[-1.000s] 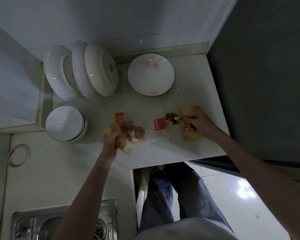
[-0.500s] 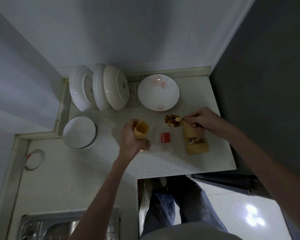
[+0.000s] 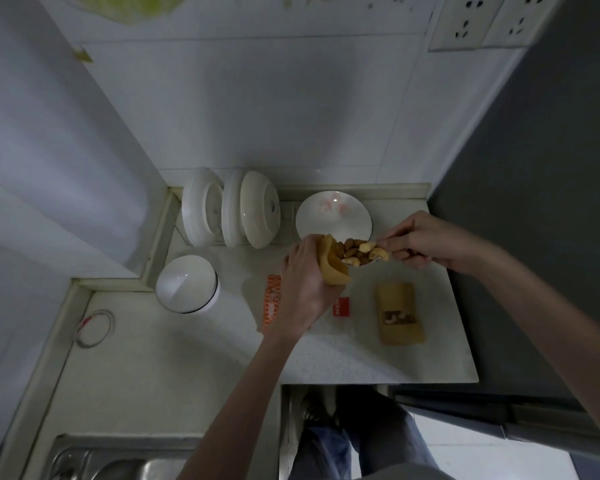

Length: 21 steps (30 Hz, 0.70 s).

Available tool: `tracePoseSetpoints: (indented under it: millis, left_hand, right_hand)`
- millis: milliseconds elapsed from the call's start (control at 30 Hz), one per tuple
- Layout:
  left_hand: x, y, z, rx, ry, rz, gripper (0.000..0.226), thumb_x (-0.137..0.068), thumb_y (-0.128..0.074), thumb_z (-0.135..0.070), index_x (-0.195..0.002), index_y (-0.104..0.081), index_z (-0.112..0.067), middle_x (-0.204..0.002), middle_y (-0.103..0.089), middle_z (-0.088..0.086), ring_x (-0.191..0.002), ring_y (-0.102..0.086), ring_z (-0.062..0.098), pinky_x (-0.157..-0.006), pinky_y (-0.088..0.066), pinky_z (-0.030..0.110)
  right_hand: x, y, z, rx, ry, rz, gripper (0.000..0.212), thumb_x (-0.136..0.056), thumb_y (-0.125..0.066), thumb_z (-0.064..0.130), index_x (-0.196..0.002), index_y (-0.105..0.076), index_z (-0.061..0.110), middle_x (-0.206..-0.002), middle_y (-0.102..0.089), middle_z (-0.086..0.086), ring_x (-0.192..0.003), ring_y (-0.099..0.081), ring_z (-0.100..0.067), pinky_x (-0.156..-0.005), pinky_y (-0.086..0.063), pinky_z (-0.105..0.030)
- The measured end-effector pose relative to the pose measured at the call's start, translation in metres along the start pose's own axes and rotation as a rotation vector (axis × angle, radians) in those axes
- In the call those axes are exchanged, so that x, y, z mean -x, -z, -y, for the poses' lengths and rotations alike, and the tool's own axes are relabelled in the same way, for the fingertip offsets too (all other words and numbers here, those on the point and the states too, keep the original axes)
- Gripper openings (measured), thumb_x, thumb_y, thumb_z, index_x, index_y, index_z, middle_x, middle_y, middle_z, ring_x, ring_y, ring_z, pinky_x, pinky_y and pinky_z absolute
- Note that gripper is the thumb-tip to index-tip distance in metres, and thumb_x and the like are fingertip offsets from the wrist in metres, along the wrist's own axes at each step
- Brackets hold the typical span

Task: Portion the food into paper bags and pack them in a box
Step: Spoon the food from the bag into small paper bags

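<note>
My left hand (image 3: 303,282) grips a small brown paper bag (image 3: 331,263) above the counter, its mouth tilted toward the right. My right hand (image 3: 426,242) holds a spoon heaped with mixed nuts (image 3: 361,252), cashews and almonds, right at the bag's mouth. The spoon itself is mostly hidden under the nuts and my fingers. A second brown paper bag (image 3: 399,313) with a small window showing nuts lies flat on the counter to the right. A clear plastic nut packet with an orange edge (image 3: 272,299) and a red label (image 3: 341,306) lies under my left hand.
White bowls (image 3: 229,209) stand on edge in a rack at the back, beside a white plate (image 3: 333,216). An upturned white bowl (image 3: 187,284) sits at the left. A dark appliance wall (image 3: 534,202) bounds the counter's right side. A steel sink (image 3: 118,459) lies at the lower left.
Both hands came together: the left raised the open bag toward the back right, and the right brought the loaded spoon to the bag's mouth. The camera view tilted upward.
</note>
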State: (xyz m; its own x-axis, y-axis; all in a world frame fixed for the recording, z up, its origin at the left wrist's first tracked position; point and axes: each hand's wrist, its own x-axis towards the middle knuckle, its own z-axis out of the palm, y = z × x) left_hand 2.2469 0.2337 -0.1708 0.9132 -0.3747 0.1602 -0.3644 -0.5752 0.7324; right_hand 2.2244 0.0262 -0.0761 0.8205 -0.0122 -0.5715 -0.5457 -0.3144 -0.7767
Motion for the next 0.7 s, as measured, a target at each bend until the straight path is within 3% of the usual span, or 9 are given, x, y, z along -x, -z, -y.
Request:
tracePoseSetpoints:
  millis: [267,433,567,700]
  left_hand:
    - [0.001,-0.003,-0.025,-0.019,-0.057,-0.011,0.056,-0.068,-0.071,-0.032,-0.117,-0.049,-0.013,-0.109,-0.054,0.001,-0.102,-0.05,0.021,-0.093,-0.042,0.048]
    - [0.001,-0.008,-0.034,0.002,-0.066,0.006,0.061,-0.067,-0.077,-0.032,-0.118,-0.05,-0.013,-0.114,-0.054,0.001,-0.106,-0.05,0.021,-0.095,-0.041,0.045]
    - [0.006,-0.008,-0.046,0.066,-0.044,-0.031,0.055,-0.067,-0.064,-0.039,-0.114,-0.051,-0.013,-0.11,-0.055,0.0,-0.101,-0.05,0.021,-0.091,-0.041,0.044]
    - [0.01,-0.007,-0.044,0.132,0.007,-0.046,0.056,-0.067,-0.072,-0.032,-0.115,-0.05,-0.014,-0.109,-0.055,-0.002,-0.101,-0.05,0.019,-0.092,-0.042,0.044]
  right_hand:
    - [0.012,0.003,0.026,0.136,-0.056,0.023,0.017,-0.091,-0.06,0.006,-0.1,-0.07,-0.004,-0.046,-0.044,0.005,-0.038,-0.032,-0.006,-0.035,-0.025,-0.016]
    - [0.018,0.002,0.052,0.443,-0.109,-0.03,0.018,-0.086,-0.062,0.008,-0.097,-0.069,-0.006,-0.048,-0.046,0.002,-0.033,-0.036,-0.006,-0.036,-0.029,-0.018]
    - [0.019,-0.004,0.078,0.679,-0.127,-0.005,0.011,-0.083,-0.059,0.006,-0.086,-0.067,-0.002,-0.054,-0.044,-0.006,-0.037,-0.034,-0.014,-0.037,-0.027,-0.018]
    - [0.015,-0.017,0.095,0.885,-0.089,-0.02,0.01,-0.075,-0.055,0.004,-0.067,-0.059,0.0,-0.055,-0.05,-0.011,-0.038,-0.041,-0.018,-0.04,-0.033,-0.019]
